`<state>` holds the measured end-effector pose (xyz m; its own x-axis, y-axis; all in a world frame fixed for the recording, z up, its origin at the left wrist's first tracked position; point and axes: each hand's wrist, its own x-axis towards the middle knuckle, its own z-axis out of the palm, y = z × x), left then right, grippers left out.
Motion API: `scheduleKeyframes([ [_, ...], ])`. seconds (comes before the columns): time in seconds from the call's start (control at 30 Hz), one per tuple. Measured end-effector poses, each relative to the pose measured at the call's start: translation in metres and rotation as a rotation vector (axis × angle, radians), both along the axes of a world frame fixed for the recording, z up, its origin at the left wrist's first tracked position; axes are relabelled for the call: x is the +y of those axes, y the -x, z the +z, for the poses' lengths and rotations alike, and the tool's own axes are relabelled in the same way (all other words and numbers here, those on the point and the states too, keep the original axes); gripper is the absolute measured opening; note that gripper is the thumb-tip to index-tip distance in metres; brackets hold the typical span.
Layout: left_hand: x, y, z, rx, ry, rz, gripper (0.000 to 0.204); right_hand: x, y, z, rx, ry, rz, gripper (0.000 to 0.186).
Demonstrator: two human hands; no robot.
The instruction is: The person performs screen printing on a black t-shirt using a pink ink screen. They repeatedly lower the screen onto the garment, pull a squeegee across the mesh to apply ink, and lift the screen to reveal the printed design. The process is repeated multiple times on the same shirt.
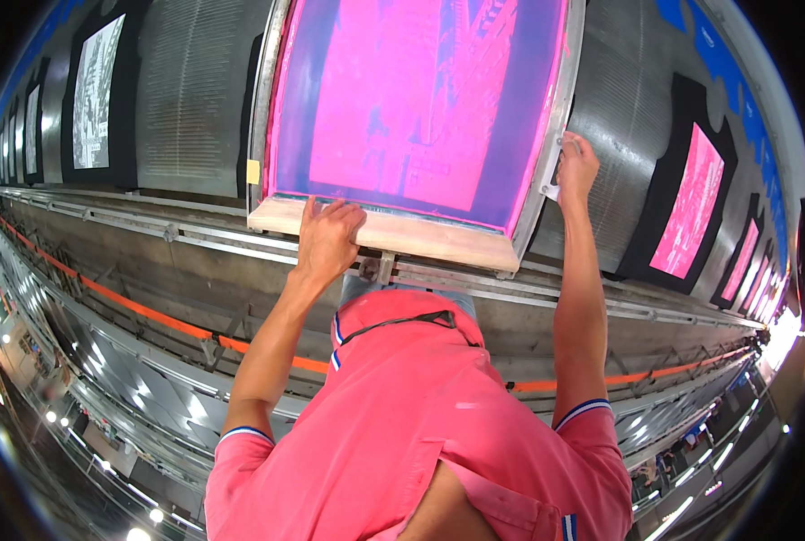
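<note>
Silkscreen frame (565, 77) lies in front of you over the grey tabletop (190, 99), its near end toward your body. Your right hand (579, 169) is closed on its right edge by a small pale bracket (549, 191); your left hand (332, 236) lies with bent fingers over the wooden bar (438, 236) at the near end, though how firmly you can't tell from here. Expect stiff, fairly heavy rails, awkward one-handed; the pink mesh (402, 108) (likely slick with ink) looks easily damaged, so hold only rail and wood.
</note>
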<state>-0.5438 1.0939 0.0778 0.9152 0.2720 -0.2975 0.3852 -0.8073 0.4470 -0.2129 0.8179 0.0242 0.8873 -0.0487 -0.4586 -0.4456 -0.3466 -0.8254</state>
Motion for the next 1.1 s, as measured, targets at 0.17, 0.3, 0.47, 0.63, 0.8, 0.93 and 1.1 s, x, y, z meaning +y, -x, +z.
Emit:
scheduleKeyframes([
  [0.17,0.004,-0.003,0.008,-0.007,0.019,-0.031,0.029,-0.003,-0.001,-0.006,-0.151,0.051,0.000,0.021],
  [0.3,0.013,0.007,0.014,-0.034,0.019,-0.051,0.031,0.003,0.009,0.019,-0.206,0.030,-0.017,0.021],
  [0.47,0.039,0.023,0.020,-0.092,0.023,-0.085,0.034,0.014,0.030,0.042,-0.372,0.007,-0.042,0.021],
  [0.63,0.098,0.056,0.027,-0.146,0.045,-0.063,0.033,0.087,0.068,0.086,-0.400,-0.021,-0.034,0.019],
  [0.8,0.168,0.098,0.030,-0.192,0.099,-0.038,0.037,0.161,0.101,0.114,-0.478,0.047,0.005,0.018],
  [0.93,0.225,0.124,0.033,-0.168,0.089,-0.048,0.039,0.211,0.116,0.109,-0.547,0.091,0.060,0.019],
  [1.1,0.280,0.147,0.029,-0.134,-0.021,-0.054,0.040,0.262,0.138,0.087,-0.542,0.154,0.102,0.019],
])
